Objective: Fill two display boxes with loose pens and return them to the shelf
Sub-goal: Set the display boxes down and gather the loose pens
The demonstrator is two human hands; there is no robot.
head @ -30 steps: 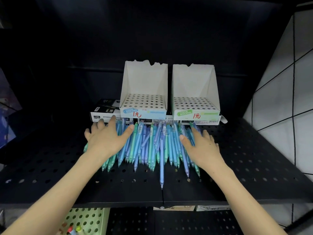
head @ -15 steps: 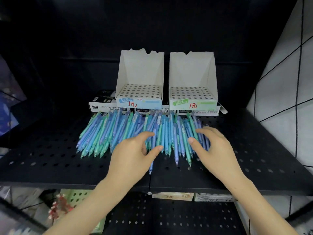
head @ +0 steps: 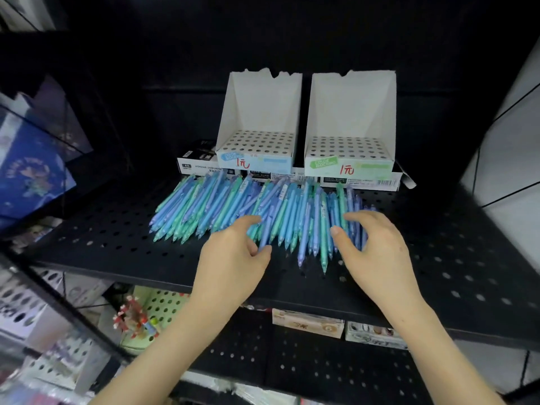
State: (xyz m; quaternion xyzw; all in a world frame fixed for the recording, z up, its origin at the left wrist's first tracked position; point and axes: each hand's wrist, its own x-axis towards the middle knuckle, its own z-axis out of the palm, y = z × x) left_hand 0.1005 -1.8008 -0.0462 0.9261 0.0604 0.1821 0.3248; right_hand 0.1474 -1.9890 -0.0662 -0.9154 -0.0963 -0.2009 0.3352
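Pens point(head: 222, 209): lying fanned across shelf point(head: 117, 229), mid-frame.
Boxes: left display box point(head: 257, 112) and right display box point(head: 350, 112) standing side by side, upper centre.
Left hand point(head: 230, 258): arching loosely over pile's middle, thumb parted.
Right hand point(head: 374, 252): arching loosely over pile's right end, thumb parted.

Several pens point(head: 222, 206) partly hidden behind right hand point(head: 374, 252).
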